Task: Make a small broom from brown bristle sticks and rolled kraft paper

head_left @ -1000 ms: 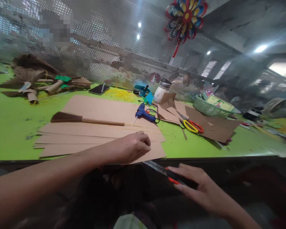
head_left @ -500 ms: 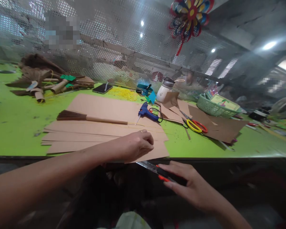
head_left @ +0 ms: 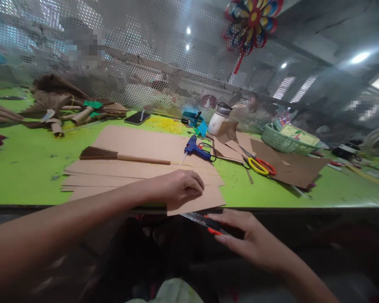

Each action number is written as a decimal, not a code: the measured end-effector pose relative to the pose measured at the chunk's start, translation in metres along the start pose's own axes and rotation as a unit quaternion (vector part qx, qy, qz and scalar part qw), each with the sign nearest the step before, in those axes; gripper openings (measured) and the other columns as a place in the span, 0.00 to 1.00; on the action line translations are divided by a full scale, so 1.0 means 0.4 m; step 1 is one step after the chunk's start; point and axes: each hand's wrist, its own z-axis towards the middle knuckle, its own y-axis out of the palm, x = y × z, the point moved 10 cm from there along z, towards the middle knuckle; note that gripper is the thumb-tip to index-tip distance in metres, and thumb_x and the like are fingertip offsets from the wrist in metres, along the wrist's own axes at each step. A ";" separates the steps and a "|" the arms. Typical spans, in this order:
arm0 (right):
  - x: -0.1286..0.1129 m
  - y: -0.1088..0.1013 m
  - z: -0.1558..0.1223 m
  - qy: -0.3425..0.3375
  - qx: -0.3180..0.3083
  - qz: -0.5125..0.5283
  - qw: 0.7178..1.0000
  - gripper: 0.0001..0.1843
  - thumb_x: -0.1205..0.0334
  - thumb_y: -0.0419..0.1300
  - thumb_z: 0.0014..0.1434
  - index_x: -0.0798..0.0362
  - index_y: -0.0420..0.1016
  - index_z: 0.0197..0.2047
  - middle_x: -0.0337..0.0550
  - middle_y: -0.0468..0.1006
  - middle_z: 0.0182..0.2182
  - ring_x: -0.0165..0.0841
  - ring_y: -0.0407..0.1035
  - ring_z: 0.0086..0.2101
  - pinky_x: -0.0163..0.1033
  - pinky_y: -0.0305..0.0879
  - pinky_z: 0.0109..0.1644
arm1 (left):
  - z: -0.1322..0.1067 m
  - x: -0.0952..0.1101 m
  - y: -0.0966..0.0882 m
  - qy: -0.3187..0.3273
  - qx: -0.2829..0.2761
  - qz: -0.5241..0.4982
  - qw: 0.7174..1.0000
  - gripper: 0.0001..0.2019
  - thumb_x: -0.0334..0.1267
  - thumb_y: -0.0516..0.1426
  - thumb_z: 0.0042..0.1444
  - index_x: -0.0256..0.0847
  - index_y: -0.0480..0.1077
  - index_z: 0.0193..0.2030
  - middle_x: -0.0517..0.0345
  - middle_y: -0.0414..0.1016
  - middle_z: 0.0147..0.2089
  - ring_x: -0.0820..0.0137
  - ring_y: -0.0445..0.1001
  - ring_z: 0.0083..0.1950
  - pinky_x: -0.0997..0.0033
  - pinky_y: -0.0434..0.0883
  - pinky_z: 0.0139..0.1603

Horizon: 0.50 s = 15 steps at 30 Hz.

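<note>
My left hand (head_left: 183, 186) is closed, its curled fingers pressing on the top brown paper sheet (head_left: 205, 200), whose corner juts past the table's front edge. My right hand (head_left: 244, 233) grips a utility knife (head_left: 213, 225) with black and orange-red parts, below that edge. Its blade slants up to the underside of the overhanging paper, and the tip is hidden there. Behind my left hand, a fringed brown paper bundle with a rolled stem (head_left: 139, 158) lies across the stacked sheets. A blue glue gun (head_left: 196, 148) rests by their right side.
Yellow-and-red-handled scissors (head_left: 261, 166) lie on brown paper pieces (head_left: 293, 172) at the right. Further back are a green basket (head_left: 284, 141), a white jar (head_left: 219, 120), yellow shreds (head_left: 166, 124) and a phone (head_left: 137, 118). Rolled brown paper pieces (head_left: 78, 113) are heaped at the left.
My right hand and the utility knife have shifted slightly up and left. More folded brown paper shows at the left edge. My left hand stays pressed on the sheet.
</note>
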 end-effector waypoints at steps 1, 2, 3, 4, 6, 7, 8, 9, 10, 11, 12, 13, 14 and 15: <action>0.003 -0.004 -0.002 0.003 0.000 0.001 1.000 0.18 0.59 0.60 0.60 0.45 0.73 0.54 0.42 0.79 0.40 0.36 0.72 0.41 0.40 0.66 0.47 | -0.002 0.001 -0.004 -0.001 -0.011 -0.007 1.000 0.09 0.33 0.55 0.59 0.35 0.76 0.38 0.46 0.76 0.42 0.68 0.74 0.42 0.73 0.70 0.44; 0.006 -0.008 -0.004 0.006 0.000 0.002 1.000 0.18 0.59 0.60 0.60 0.45 0.73 0.54 0.43 0.79 0.41 0.36 0.72 0.42 0.40 0.66 0.47 | -0.006 0.005 -0.009 0.001 -0.024 -0.008 1.000 0.08 0.33 0.55 0.59 0.34 0.76 0.39 0.46 0.76 0.42 0.68 0.75 0.42 0.73 0.70 0.43; 0.009 -0.009 -0.006 0.008 -0.002 0.004 1.000 0.18 0.59 0.59 0.60 0.44 0.73 0.55 0.43 0.79 0.42 0.36 0.71 0.42 0.41 0.66 0.48 | -0.014 0.013 -0.017 0.004 -0.034 -0.006 0.999 0.08 0.33 0.55 0.58 0.35 0.76 0.39 0.46 0.76 0.43 0.68 0.75 0.41 0.73 0.70 0.42; 0.012 -0.009 -0.008 0.010 -0.004 0.008 1.000 0.18 0.59 0.59 0.60 0.44 0.73 0.55 0.43 0.79 0.43 0.37 0.71 0.43 0.42 0.66 0.49 | -0.024 0.022 -0.026 0.007 -0.043 0.000 0.999 0.08 0.32 0.55 0.58 0.35 0.75 0.39 0.46 0.75 0.44 0.68 0.75 0.42 0.73 0.70 0.43; 0.018 -0.006 -0.009 0.015 -0.009 0.015 1.000 0.18 0.58 0.59 0.60 0.43 0.73 0.55 0.43 0.78 0.44 0.37 0.71 0.44 0.43 0.65 0.51 | -0.050 0.043 -0.043 0.014 -0.056 0.018 0.998 0.07 0.29 0.55 0.57 0.37 0.75 0.38 0.46 0.74 0.47 0.66 0.74 0.45 0.72 0.70 0.46; 0.020 -0.005 -0.008 0.017 -0.009 0.017 1.000 0.18 0.58 0.59 0.60 0.43 0.73 0.55 0.43 0.78 0.44 0.37 0.71 0.44 0.44 0.65 0.51 | -0.065 0.052 -0.047 0.017 -0.068 0.029 0.997 0.07 0.28 0.55 0.56 0.38 0.75 0.38 0.47 0.74 0.47 0.65 0.73 0.47 0.71 0.69 0.48; 0.021 -0.004 -0.007 0.017 -0.008 0.017 1.000 0.19 0.58 0.60 0.60 0.43 0.73 0.55 0.43 0.78 0.45 0.37 0.71 0.45 0.45 0.64 0.52 | -0.080 0.059 -0.049 0.019 -0.077 0.041 0.996 0.08 0.28 0.55 0.56 0.38 0.74 0.39 0.47 0.75 0.47 0.64 0.73 0.48 0.71 0.69 0.49; 0.020 -0.003 -0.006 0.017 -0.008 0.016 1.000 0.19 0.58 0.60 0.60 0.44 0.73 0.55 0.44 0.78 0.46 0.38 0.71 0.46 0.45 0.64 0.53 | -0.093 0.061 -0.050 0.016 -0.083 0.054 0.995 0.08 0.28 0.54 0.58 0.38 0.74 0.40 0.48 0.75 0.47 0.64 0.72 0.49 0.70 0.68 0.50; 0.019 -0.003 -0.005 0.017 -0.007 0.013 1.000 0.19 0.58 0.60 0.60 0.44 0.73 0.55 0.44 0.78 0.46 0.38 0.70 0.46 0.46 0.64 0.53 | -0.105 0.063 -0.050 0.017 -0.083 0.068 0.994 0.09 0.29 0.53 0.59 0.39 0.73 0.41 0.48 0.75 0.48 0.64 0.72 0.50 0.70 0.68 0.51; 0.017 -0.004 -0.004 0.016 -0.006 0.010 1.000 0.19 0.59 0.59 0.60 0.44 0.73 0.55 0.44 0.78 0.47 0.39 0.70 0.47 0.46 0.64 0.53 | -0.113 0.064 -0.050 0.018 -0.078 0.082 0.993 0.09 0.30 0.51 0.60 0.39 0.73 0.41 0.48 0.75 0.48 0.64 0.71 0.51 0.70 0.68 0.52; 0.015 -0.007 -0.003 0.015 -0.005 0.007 1.000 0.19 0.58 0.59 0.60 0.44 0.73 0.55 0.44 0.78 0.48 0.39 0.70 0.47 0.46 0.64 0.53 | -0.118 0.066 -0.049 0.023 -0.069 0.096 0.993 0.10 0.30 0.50 0.61 0.40 0.73 0.42 0.47 0.75 0.48 0.64 0.71 0.52 0.70 0.67 0.52; 0.013 -0.011 -0.004 0.014 -0.005 0.003 1.000 0.19 0.58 0.59 0.60 0.44 0.73 0.55 0.45 0.77 0.48 0.39 0.70 0.48 0.46 0.64 0.53 | -0.120 0.071 -0.045 0.033 -0.061 0.108 0.992 0.11 0.30 0.49 0.62 0.40 0.72 0.42 0.47 0.75 0.48 0.64 0.71 0.52 0.69 0.67 0.53; 0.011 -0.016 -0.005 0.014 -0.004 -0.001 1.000 0.19 0.58 0.59 0.60 0.45 0.73 0.55 0.45 0.78 0.48 0.40 0.70 0.48 0.46 0.64 0.53 | -0.119 0.077 -0.039 0.044 -0.055 0.118 0.990 0.11 0.30 0.49 0.62 0.40 0.72 0.41 0.47 0.75 0.47 0.64 0.71 0.52 0.68 0.66 0.54; 0.011 -0.021 -0.006 0.014 -0.004 -0.005 1.000 0.19 0.58 0.59 0.60 0.45 0.73 0.55 0.45 0.78 0.48 0.40 0.70 0.48 0.46 0.65 0.54 | -0.115 0.081 -0.034 0.051 -0.046 0.127 0.990 0.10 0.30 0.49 0.61 0.40 0.72 0.41 0.47 0.76 0.46 0.64 0.71 0.51 0.67 0.66 0.54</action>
